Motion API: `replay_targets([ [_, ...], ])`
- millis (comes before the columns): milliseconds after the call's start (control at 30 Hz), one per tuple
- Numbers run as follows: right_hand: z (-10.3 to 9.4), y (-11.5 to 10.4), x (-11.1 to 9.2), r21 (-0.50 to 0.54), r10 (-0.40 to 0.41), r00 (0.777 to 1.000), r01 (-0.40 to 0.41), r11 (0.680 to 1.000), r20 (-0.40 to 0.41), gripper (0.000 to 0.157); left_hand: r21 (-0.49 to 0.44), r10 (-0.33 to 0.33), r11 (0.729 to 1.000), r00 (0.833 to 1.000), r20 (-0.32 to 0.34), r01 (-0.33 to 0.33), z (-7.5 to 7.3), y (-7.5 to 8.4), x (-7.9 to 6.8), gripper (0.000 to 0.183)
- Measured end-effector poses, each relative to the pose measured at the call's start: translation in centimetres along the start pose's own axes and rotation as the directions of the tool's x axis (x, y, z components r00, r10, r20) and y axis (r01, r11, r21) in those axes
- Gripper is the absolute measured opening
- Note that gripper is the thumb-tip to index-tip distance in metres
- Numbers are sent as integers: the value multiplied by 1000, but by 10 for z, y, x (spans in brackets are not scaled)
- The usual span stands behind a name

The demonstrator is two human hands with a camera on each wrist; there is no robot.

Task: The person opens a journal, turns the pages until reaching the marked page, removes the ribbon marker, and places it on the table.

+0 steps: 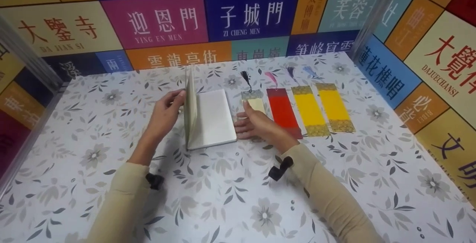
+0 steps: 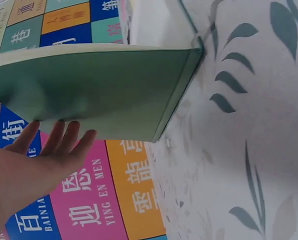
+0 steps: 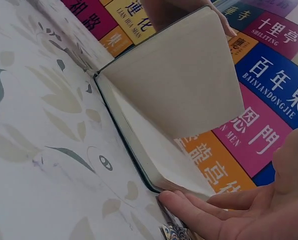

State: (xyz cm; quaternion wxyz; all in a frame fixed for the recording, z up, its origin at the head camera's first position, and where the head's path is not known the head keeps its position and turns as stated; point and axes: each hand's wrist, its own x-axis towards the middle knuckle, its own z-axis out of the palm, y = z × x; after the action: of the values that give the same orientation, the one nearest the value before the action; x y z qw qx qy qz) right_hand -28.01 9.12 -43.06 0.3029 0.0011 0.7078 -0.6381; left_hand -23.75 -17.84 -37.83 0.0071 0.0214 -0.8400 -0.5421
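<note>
A green-covered notebook (image 1: pixel 214 118) lies open on the table, its cover and some leaves standing nearly upright at the left. My left hand (image 1: pixel 168 111) holds that raised cover (image 2: pixel 103 90) by its outer edge, thumb at the edge and fingertips against the green outside. Blank cream pages (image 3: pixel 174 75) face right. My right hand (image 1: pixel 256 124) rests beside the notebook's right edge with fingers extended, fingertips at its corner in the right wrist view. It partly covers a cream bookmark (image 1: pixel 256 103) with a dark tassel.
To the right lie a red bookmark (image 1: pixel 282 107) and two yellow bookmarks (image 1: pixel 310 105) with patterned ends, all with tassels. A flower-patterned cloth (image 1: pixel 223 198) covers the table. Panels with Chinese characters (image 1: pixel 160 20) stand behind and at the sides.
</note>
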Motion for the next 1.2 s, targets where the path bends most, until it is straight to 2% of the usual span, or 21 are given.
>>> replay_targets([
  [133,-2,0,-2,20,-5,999,4,1000,32,77,111,16,993,992,127,-30,9,-8,0,70],
  [267,1,0,-2,-5,-11,1000,11,1000,29,78,244,10,967,974,227,-67,21,-14,-1,68],
  [367,6,2,-1,-25,-17,1000,17,1000,15,75,323,12,941,960,281,-106,30,-17,-1,67],
  [433,8,3,-1,-35,-25,1000,25,999,-2,72,367,-11,924,950,311,-110,37,-19,0,67],
  [600,14,10,-3,-120,-86,995,79,990,-57,58,491,-60,858,919,390,-152,49,-22,2,70],
  [733,18,16,-5,-219,-169,983,149,964,-72,50,581,-79,788,903,421,-202,55,-22,1,73],
  [800,20,18,-4,-253,-201,977,176,951,-75,50,611,-96,764,901,424,-207,57,-22,0,74],
  [1000,22,20,-5,-419,-253,962,187,888,-107,63,642,-138,742,892,429,-194,60,-20,-3,75],
  [1067,23,19,-5,-456,-267,958,192,869,-105,61,648,-135,734,891,433,-203,60,-19,-3,75],
  [1200,24,19,-6,-479,-281,955,202,854,-96,50,660,-139,722,890,434,-209,60,-18,-4,75],
])
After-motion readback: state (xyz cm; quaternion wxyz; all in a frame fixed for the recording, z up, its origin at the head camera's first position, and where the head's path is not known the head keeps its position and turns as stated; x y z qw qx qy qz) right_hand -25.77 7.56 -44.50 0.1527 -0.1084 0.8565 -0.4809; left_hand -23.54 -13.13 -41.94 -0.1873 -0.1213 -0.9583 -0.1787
